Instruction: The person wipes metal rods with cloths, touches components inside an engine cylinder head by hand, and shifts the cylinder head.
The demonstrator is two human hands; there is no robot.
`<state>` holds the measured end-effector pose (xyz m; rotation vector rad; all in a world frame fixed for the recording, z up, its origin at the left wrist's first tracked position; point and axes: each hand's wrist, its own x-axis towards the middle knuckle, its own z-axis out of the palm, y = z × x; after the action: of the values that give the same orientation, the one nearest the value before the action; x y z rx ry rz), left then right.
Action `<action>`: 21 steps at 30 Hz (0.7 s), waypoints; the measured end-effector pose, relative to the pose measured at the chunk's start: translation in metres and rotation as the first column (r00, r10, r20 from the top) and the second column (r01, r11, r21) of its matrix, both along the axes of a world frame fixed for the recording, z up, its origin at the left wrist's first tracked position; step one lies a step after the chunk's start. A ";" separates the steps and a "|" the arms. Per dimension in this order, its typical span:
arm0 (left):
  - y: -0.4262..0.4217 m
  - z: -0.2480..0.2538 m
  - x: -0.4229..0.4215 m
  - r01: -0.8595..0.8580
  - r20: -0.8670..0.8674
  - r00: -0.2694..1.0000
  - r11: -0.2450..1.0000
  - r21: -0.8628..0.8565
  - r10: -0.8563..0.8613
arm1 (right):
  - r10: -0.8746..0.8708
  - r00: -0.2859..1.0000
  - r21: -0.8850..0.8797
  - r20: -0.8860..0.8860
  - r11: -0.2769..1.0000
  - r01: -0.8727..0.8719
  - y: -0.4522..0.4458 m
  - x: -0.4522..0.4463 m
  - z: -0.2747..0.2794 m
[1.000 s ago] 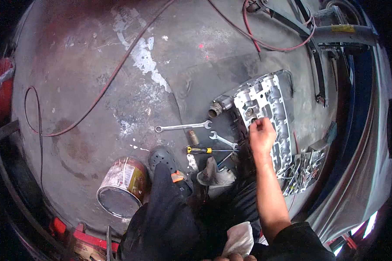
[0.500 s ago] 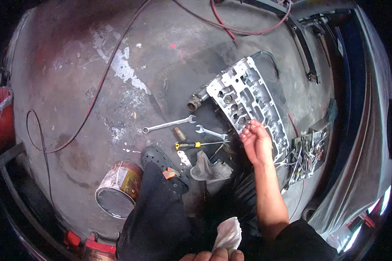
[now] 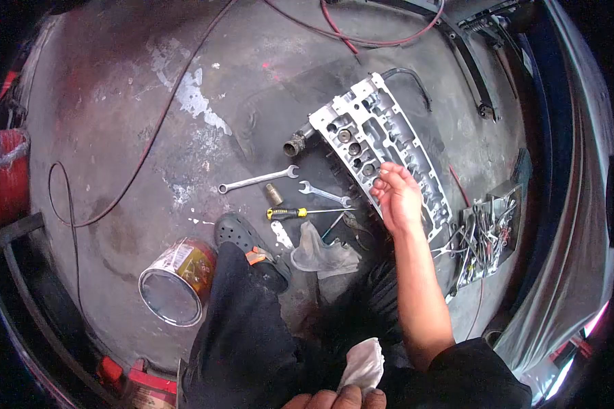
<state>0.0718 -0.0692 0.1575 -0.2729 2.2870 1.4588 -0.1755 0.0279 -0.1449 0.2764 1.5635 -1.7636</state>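
My right hand (image 3: 399,196) is over the near side of a metal cylinder head (image 3: 378,129) with a row of round bores. Its thumb and fingers are pinched together; anything between them is too small to tell. At the bottom edge, my left hand (image 3: 338,398) has its fingers closed on a crumpled white rag (image 3: 363,362), and only those fingers show. Left of the cylinder head lie a combination wrench (image 3: 256,180), an open-end wrench (image 3: 324,195), a brass-coloured cylindrical piece (image 3: 273,195) and a yellow-and-black screwdriver (image 3: 290,213). Pliers (image 3: 358,232) lie close by.
A tray of tools (image 3: 488,238) stands at the right. A grey cloth (image 3: 324,251) lies in front of my shoe (image 3: 237,232). To the left are a large can (image 3: 177,283) and a thin hose (image 3: 158,123) across the floor. Plastic sheeting (image 3: 573,225) hangs far right.
The view has shifted, so the floor items appear a little higher and further left. My right hand has moved slightly forward over the cylinder head. My left hand keeps hold of the rag.
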 end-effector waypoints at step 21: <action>-0.038 -0.004 0.007 -0.104 0.013 0.994 0.995 -0.002 0.104 | 0.617 0.397 0.705 -0.679 0.699 0.121 -0.049 0.008 -0.043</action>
<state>0.0786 -0.1075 0.1530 -0.4067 2.2943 1.5019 -0.1679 -0.0208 -0.1879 -0.7581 2.8198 -0.9275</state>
